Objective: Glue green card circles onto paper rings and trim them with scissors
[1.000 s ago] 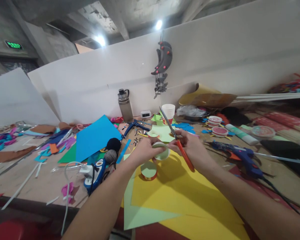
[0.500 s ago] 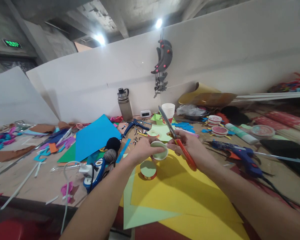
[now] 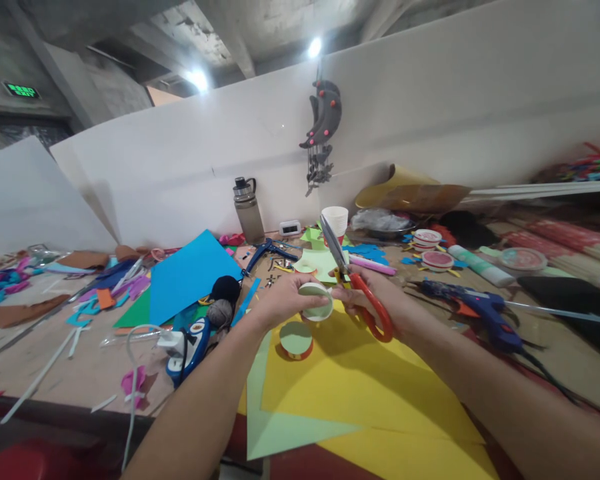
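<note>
My left hand pinches a short round cup piece with pale green paper at its face, tilted above the table. In my right hand are scissors with red-orange handles, their blades pointing up and away. The right fingertips also meet the right edge of the cup piece. Just below, a second cup piece, topped with a green disc and banded in red, rests on yellow paper. A pale green sheet shows from beneath the yellow one.
Stacked white paper cups and a bottle stand behind. At right lie a blue glue gun, a glue stick tube and decorated round pieces. Blue card, a power strip and its white cable occupy the left.
The scissors have rolled in my right hand, so the handle loops show more broadly. The cup piece in my left hand has tilted slightly. The view has shifted a little.
</note>
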### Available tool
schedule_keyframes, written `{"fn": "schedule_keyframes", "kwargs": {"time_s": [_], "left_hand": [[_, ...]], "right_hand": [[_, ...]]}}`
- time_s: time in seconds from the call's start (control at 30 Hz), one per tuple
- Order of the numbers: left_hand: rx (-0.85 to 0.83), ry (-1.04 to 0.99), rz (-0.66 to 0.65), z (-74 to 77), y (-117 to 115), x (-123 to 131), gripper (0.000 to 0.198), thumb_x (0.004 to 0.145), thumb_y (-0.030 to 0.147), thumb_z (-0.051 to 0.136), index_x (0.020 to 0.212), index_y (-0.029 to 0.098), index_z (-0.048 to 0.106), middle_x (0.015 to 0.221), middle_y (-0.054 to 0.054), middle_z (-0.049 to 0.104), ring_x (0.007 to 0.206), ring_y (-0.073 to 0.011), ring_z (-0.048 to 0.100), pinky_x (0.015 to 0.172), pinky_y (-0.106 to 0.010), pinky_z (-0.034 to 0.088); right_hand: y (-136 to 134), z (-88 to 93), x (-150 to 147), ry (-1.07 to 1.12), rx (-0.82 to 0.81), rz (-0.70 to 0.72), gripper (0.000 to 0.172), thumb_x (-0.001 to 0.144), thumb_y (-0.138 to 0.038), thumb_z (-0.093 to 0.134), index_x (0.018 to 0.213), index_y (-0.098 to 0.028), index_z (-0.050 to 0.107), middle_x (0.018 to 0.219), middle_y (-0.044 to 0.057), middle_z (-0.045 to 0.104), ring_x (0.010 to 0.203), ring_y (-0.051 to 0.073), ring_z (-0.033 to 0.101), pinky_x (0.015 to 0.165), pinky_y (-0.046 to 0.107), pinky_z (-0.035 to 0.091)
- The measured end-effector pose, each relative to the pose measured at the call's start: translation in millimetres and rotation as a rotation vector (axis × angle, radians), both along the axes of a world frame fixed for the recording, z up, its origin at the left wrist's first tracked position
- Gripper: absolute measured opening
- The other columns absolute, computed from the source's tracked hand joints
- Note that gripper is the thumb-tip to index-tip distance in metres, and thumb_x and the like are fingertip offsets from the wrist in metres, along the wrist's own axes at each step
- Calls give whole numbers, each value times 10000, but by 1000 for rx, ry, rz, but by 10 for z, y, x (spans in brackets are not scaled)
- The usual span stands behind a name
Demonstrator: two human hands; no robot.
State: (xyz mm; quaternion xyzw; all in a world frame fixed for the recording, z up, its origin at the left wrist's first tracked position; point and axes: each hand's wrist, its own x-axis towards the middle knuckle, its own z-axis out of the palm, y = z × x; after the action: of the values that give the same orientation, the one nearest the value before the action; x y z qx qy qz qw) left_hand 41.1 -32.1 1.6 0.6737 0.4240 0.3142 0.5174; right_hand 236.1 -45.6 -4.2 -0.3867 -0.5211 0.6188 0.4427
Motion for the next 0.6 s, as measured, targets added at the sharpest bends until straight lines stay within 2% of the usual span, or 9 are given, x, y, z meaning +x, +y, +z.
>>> {"fn": "schedule_keyframes", "kwargs": {"time_s": [0.13, 0.23, 0.4, 0.6], "left_hand": [[2, 3, -4, 22, -15, 10, 266, 692, 372, 781, 785, 152, 664, 662, -7, 620, 545, -112, 579, 452, -202, 471], [-65, -48, 53, 12, 0, 36, 332, 662, 408, 799, 813, 140, 675, 680, -26, 648, 550, -121, 589, 440, -204, 459], [-95, -219, 254, 20, 86, -11, 376, 620, 386, 824, 863, 137, 682, 730, -40, 683, 538, -113, 592, 396, -183, 418], [1, -379, 388, 122, 212, -266, 333, 627, 352, 811, 829, 136, 657, 706, -32, 681, 565, -126, 624, 407, -175, 431]], "right_hand": [[50, -74, -7, 32, -9, 36, 536, 530, -390, 864, 934, -220, 555, 631, -86, 508, 472, 62, 425, 429, 204, 350], [50, -77, -30, -58, 41, -39, 560, 568, -435, 837, 993, -227, 539, 649, -79, 527, 496, 80, 441, 452, 218, 370], [-3, -15, -32, -405, 313, -125, 492, 716, -481, 727, 1073, -206, 532, 738, -9, 623, 675, 163, 569, 592, 269, 456], [6, -92, 35, -841, 665, -161, 347, 845, -431, 582, 1107, -203, 581, 793, 33, 688, 642, 176, 594, 595, 275, 456]]}}
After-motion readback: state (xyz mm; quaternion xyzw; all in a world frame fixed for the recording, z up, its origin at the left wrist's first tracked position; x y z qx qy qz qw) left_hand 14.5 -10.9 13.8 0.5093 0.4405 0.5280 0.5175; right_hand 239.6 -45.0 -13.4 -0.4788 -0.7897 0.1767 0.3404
